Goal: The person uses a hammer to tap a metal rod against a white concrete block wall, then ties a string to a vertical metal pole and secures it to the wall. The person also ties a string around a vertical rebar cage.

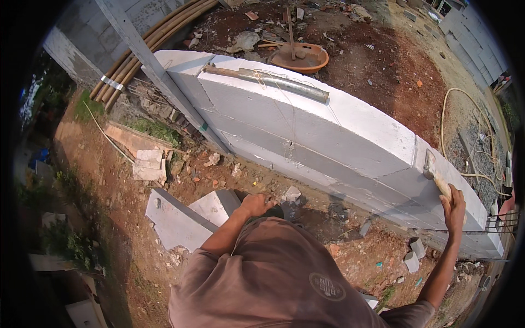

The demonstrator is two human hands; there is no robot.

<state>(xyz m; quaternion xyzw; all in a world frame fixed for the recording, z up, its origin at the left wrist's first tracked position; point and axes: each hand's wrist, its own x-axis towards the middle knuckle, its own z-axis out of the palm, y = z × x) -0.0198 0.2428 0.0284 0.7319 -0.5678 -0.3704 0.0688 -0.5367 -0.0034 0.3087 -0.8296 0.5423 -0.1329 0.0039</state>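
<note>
Facing white block wall, orange basin beyond, metal bar atop; holding pale-handled tool in right grip; can't tell left grip.

I am outdoors, in bright sunlight which makes some shadows. The ground around me is brown and reddish earth, with grass in patches. Far left stands a grey wall; far right, a pale block wall, with grey gravel nearer.
</note>
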